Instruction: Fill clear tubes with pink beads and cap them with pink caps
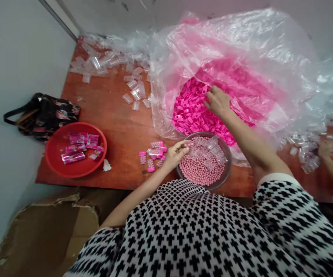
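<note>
My left hand [175, 154] is closed round a small clear bottle [187, 144] with pink beads in it, over the left rim of a dark bowl [228, 169]. Loose pink beads [201, 171] fill that bowl, and several empty clear bottles [217, 150] lie on top of them. Reaching farther out, my right hand [218, 102] has its fingers curled at a heap of bright pink caps [191, 105] inside a big clear plastic bag [163, 84]. What those fingers pinch is hidden. Several filled bottles with pink caps [155, 152] lie left of my left hand.
At the left, a red basin [54, 167] holds several pink packets, with a dark flowered bag [59, 111] behind it. Clear empty containers [136, 90] are strewn along the back of the wooden table [111, 115]. Another person's hand [324, 150] is among containers at the right. A cardboard box [45, 231] stands below.
</note>
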Demonstrator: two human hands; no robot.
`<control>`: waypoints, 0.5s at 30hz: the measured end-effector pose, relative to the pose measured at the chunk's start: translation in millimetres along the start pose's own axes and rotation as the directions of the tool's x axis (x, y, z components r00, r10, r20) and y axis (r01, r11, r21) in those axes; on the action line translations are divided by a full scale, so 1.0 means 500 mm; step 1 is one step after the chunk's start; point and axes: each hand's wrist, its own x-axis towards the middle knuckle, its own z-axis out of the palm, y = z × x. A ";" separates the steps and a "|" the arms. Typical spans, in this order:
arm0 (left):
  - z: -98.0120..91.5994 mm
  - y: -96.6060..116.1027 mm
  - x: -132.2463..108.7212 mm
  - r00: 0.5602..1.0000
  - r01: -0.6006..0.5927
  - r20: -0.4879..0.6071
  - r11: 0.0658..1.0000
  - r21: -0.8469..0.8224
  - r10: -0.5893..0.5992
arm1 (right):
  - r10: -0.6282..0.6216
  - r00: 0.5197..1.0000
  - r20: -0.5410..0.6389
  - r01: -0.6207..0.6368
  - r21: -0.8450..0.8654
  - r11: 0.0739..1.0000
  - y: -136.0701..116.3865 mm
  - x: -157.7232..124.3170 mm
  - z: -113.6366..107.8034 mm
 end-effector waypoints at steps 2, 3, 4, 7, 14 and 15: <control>0.002 0.005 0.005 1.000 -0.002 0.004 1.000 -0.019 0.002 | 0.080 0.992 -0.096 -0.073 0.073 0.995 0.006 -0.039 -0.009; 0.004 0.006 0.007 1.000 -0.008 0.003 1.000 -0.018 0.008 | 0.104 0.987 -0.127 -0.091 0.102 0.991 0.013 -0.060 -0.012; 0.007 0.006 0.009 1.000 -0.015 0.001 1.000 -0.014 0.015 | 0.114 0.982 -0.149 -0.096 0.121 0.988 0.021 -0.081 -0.014; 0.018 0.001 0.014 1.000 -0.024 0.004 1.000 -0.003 0.024 | 0.162 0.968 -0.191 -0.135 0.145 0.980 0.056 -0.130 -0.019; 0.045 0.002 0.002 1.000 -0.010 0.023 0.999 -0.035 0.011 | 0.219 0.973 -0.072 -0.115 0.672 0.732 0.005 -0.225 -0.077; 0.048 0.003 0.000 0.999 -0.025 0.021 1.000 -0.001 0.025 | 0.139 0.990 -0.030 -0.069 0.753 0.654 -0.023 -0.247 -0.087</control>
